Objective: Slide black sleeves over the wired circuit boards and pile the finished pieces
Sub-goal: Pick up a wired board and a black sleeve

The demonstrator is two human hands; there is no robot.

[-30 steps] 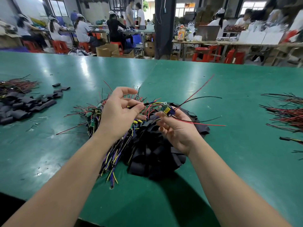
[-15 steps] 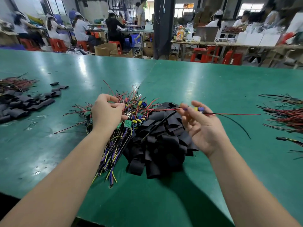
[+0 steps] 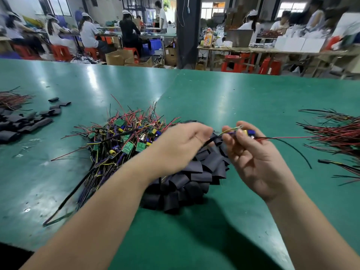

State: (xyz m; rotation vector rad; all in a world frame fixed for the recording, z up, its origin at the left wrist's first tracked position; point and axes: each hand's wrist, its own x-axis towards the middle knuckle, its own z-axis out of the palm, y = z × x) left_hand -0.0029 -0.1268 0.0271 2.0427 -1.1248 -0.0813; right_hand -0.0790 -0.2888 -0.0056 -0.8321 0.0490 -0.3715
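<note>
1. My feed is bright and even; daylight enters by the rear windows, which blow out white.
2. Overhead light lays pale glare streaks on the green table; soft shadow pools under the forearms near the bottom edge.
3. The left hand is smeared by motion blur, its grip unreadable; the right hand and the wired circuit board it pinches read sharper.
4. The wide lens bows the table's far edge; the workers behind look soft, streaked at the corners.
</note>
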